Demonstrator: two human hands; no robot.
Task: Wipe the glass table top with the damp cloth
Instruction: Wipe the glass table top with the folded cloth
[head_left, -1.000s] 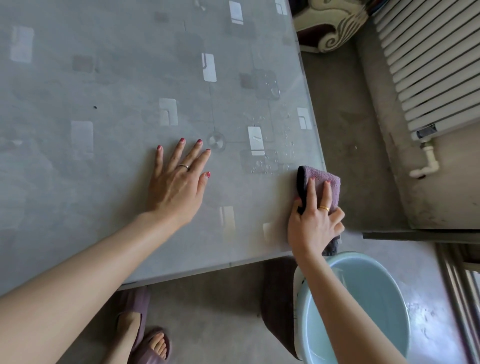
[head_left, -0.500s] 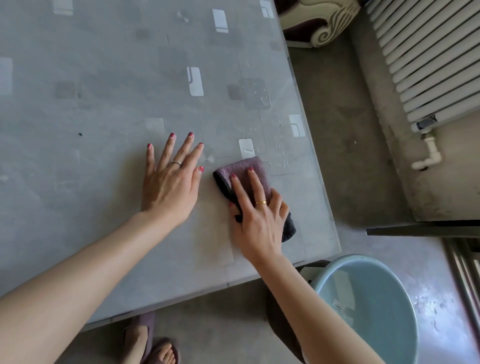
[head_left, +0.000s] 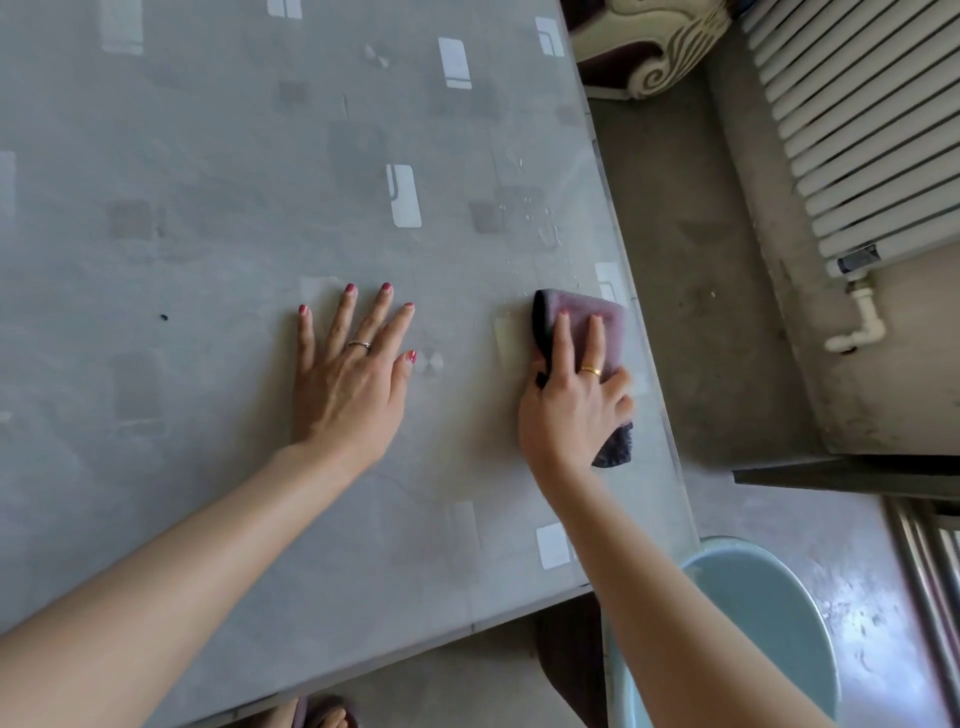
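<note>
The grey glass table top (head_left: 208, 218) fills most of the view, patterned with pale rectangles. My left hand (head_left: 348, 384) rests flat on it with fingers spread, holding nothing. My right hand (head_left: 571, 405) presses a folded purple damp cloth (head_left: 597, 312) onto the glass close to the right edge of the table. Part of the cloth sticks out below my palm. Water droplets (head_left: 540, 223) lie on the glass beyond the cloth.
A light blue plastic basin (head_left: 769, 613) stands on the concrete floor by the near right corner of the table. A white radiator (head_left: 857, 119) with a pipe (head_left: 857, 322) lines the right wall. An ornate furniture base (head_left: 654, 47) sits beyond the far right edge. My slippered foot (head_left: 322, 717) shows under the near edge.
My right hand slid the cloth from the right edge leftward toward my left hand, then back to the right near the edge. My left hand stayed planted.
</note>
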